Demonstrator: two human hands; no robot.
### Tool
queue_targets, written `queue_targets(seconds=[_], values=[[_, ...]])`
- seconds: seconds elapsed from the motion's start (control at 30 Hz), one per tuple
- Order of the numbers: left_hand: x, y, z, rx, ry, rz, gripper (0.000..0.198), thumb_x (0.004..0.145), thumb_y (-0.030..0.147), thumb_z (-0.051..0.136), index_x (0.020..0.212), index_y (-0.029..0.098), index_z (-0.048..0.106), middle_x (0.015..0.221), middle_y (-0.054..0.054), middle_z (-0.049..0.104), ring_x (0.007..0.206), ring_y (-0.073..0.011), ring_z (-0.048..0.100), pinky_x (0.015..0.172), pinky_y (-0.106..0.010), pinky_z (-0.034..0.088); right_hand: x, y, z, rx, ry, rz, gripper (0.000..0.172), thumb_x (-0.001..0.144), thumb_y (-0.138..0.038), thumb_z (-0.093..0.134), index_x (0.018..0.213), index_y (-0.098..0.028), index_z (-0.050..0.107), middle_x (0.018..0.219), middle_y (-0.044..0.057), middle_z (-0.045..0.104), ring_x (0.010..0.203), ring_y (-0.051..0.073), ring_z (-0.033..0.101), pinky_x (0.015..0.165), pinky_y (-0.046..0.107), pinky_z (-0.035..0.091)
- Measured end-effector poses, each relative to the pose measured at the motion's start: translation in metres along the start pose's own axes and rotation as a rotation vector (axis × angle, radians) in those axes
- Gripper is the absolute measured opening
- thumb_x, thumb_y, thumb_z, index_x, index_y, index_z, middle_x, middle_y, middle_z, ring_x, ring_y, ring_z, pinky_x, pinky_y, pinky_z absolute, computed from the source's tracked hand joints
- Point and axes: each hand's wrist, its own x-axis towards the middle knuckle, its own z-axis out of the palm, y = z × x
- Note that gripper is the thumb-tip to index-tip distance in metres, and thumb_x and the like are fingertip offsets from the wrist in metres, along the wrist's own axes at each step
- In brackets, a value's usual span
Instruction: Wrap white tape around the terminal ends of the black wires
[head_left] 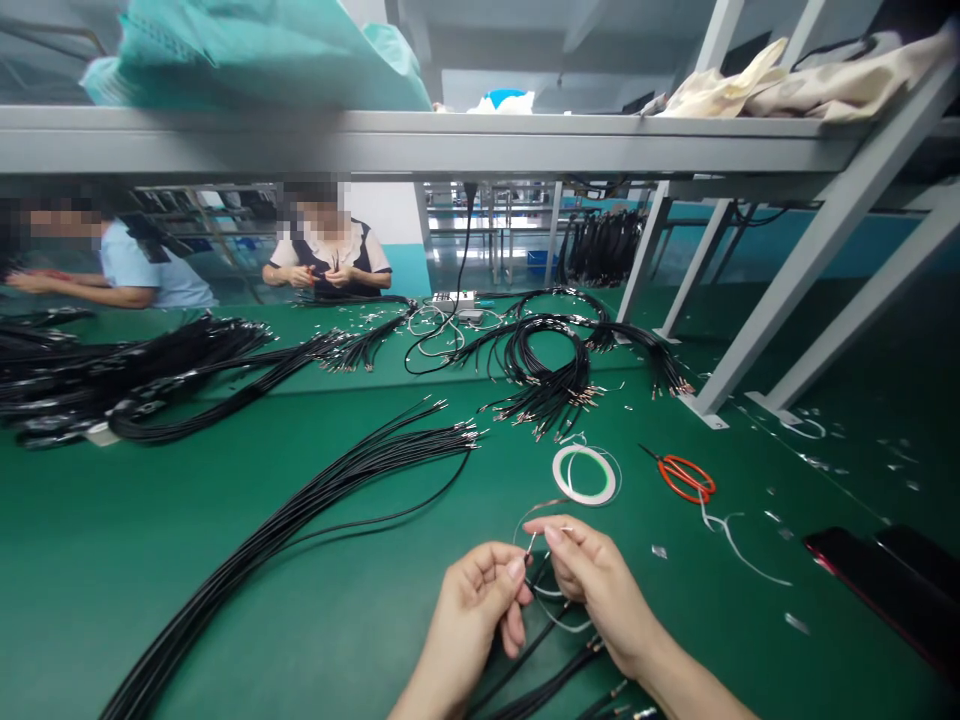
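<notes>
Low in the middle of the view, my left hand (480, 600) pinches the metal tip of a thin black cable (531, 545). My right hand (592, 575) is closed in a pinch just right of it, holding a narrow strip of tape (541, 507) that curls up from the tip. The two hands almost touch. More black cables (551, 680) run under my hands toward the near edge. A white tape roll (584, 474) lies flat on the green mat just beyond my fingers.
A long bundle of black cables (315, 505) fans across the green table (112, 570) to my left. Orange scissors (686, 476) lie right of the roll. A dark phone (885, 585) sits far right. Two people work across the table under a metal shelf (450, 140).
</notes>
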Motion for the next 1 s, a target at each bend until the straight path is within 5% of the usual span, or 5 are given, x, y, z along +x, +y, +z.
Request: queue_targets(seconds=[0.17,0.37,0.67,0.8,1.0], values=[[0.001,-0.001,-0.002,-0.017,-0.027,0.000,0.031,0.076,0.042,0.067,0.073,0.012,0.059,0.054,0.001,0.060,0.033,-0.0038,0.046,0.034,-0.014,0.036,0.000,0.001,0.003,-0.019,0.008,-0.001,0.036,0.083,-0.050,0.058,0.090,-0.015,0.065,0.049,-0.010,0.023,0.046,0.008,0.015,0.045,0.023,0.013],[0.000,-0.003,0.001,0.029,-0.046,-0.008,0.034,0.078,0.046,0.063,0.090,0.014,0.060,0.061,0.000,0.062,0.033,-0.0052,0.050,0.031,-0.013,0.033,-0.001,-0.005,0.004,-0.098,0.019,-0.034,0.030,0.078,-0.046,0.065,0.076,-0.015,0.064,0.051,-0.008,0.034,0.047,0.007,0.021,0.045,0.024,0.017],[0.001,0.002,-0.002,0.146,0.053,0.088,0.032,0.076,0.044,0.067,0.077,0.012,0.063,0.059,0.002,0.056,0.044,-0.0052,0.048,0.044,-0.016,0.038,0.006,-0.002,-0.009,0.192,0.036,-0.061,0.023,0.090,-0.033,0.043,0.099,-0.017,0.057,0.060,-0.006,0.033,0.051,0.010,0.023,0.049,0.023,0.024],[0.000,0.003,-0.006,0.202,0.089,0.143,0.031,0.077,0.043,0.066,0.071,0.013,0.063,0.051,0.005,0.049,0.044,-0.0052,0.042,0.046,-0.017,0.033,0.015,-0.001,-0.024,0.145,0.165,-0.144,0.026,0.093,-0.036,0.040,0.099,-0.017,0.058,0.062,-0.005,0.036,0.052,0.011,0.027,0.050,0.024,0.026],[-0.006,0.001,0.002,0.447,0.039,0.213,0.031,0.083,0.043,0.056,0.070,0.016,0.063,0.067,0.000,0.053,0.058,-0.0113,0.050,0.057,-0.022,0.040,0.025,0.000,-0.043,-0.094,0.495,-0.374,0.022,0.095,-0.039,0.042,0.095,-0.021,0.054,0.064,-0.005,0.040,0.057,0.012,0.034,0.052,0.024,0.028]])
